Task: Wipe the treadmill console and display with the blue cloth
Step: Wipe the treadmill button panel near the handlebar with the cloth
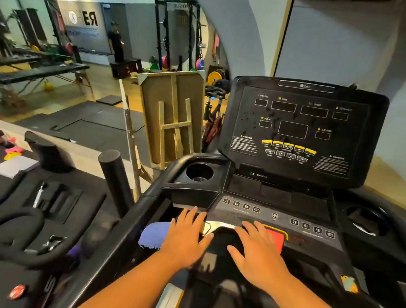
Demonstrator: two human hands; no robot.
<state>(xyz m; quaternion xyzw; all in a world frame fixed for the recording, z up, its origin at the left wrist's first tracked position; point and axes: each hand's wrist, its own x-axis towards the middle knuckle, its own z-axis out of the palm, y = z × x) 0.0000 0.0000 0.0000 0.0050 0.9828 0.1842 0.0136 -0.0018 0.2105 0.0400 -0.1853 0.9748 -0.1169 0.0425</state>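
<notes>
Head view: a black treadmill console (276,210) with its upright display (301,128), droplet-spotted, likely awaiting wiping. The blue cloth (153,234) lies bunched at the console's left edge, partly beneath the flat, released left hand (185,236). The right hand (259,251) rests open beside the red stop pad (275,238).

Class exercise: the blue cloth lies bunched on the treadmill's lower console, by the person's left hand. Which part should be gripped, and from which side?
Grip the bunched upper fold of the blue cloth, coming from above and from its right, where the left hand already lies over its edge. The cloth is soft and heaped, so fingers can probably pinch a raised fold; its frayed lower-left edge looks thin and offers less to hold.
</notes>
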